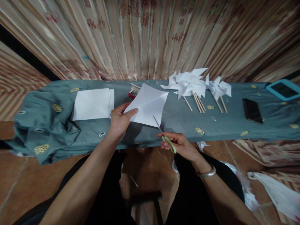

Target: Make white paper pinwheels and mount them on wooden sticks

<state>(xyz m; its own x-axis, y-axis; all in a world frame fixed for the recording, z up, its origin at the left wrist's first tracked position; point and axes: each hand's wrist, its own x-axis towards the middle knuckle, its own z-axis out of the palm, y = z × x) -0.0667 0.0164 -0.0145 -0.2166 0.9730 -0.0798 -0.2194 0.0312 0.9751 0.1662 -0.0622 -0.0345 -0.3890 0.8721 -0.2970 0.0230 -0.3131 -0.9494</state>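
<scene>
— Where is the paper?

— The white paper square [148, 105] is in the middle of the frame, held up over the bench. The left hand [120, 120] pinches its left corner, thumb on top.

— And the scissors?

— The scissors [164, 134] are in the right hand [180, 145], just below and to the right of the paper. The fingers are curled tight through the green handles. The blades point up and to the left, and their tips touch the paper's lower edge. I cannot tell how wide the blades are.

— So which hand is closer to that edge?

— The right one. The paper lies up and left from it, the same way the blades point.

— What is under it all?

— A long bench with a grey-green cloth [93, 131]. A stack of white sheets [92, 103] lies to the left. White pinwheels on sticks [195, 86] lie at the upper right, then a black phone [252, 110] and a blue-edged tablet [283, 89]. Striped curtains [150, 34] hang behind. The floor is brown.
</scene>
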